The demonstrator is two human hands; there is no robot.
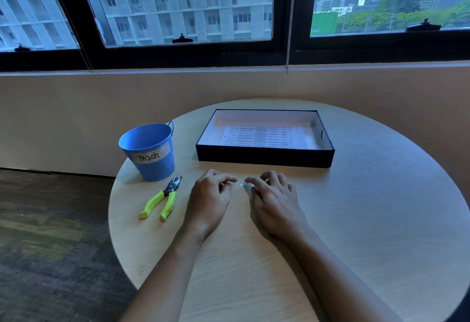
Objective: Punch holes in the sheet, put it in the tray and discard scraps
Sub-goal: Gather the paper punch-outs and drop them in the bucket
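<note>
A printed sheet (262,136) lies flat inside the black tray (264,157) at the far middle of the round table. A blue bucket (150,151) labelled "Trash" stands to the tray's left. In front of the bucket lies a hole punch (162,198) with yellow-green handles. My left hand (211,199) and my right hand (272,199) rest palm down on the table in front of the tray, fingers curled and fingertips close together. A tiny white paper scrap (241,185) lies on the wood between the fingertips. Neither hand visibly holds anything.
The round wooden table (356,220) ends close on the left, above dark carpet (50,245). A beige wall and black-framed windows stand behind the table. A bead chain (290,16) hangs down by the window.
</note>
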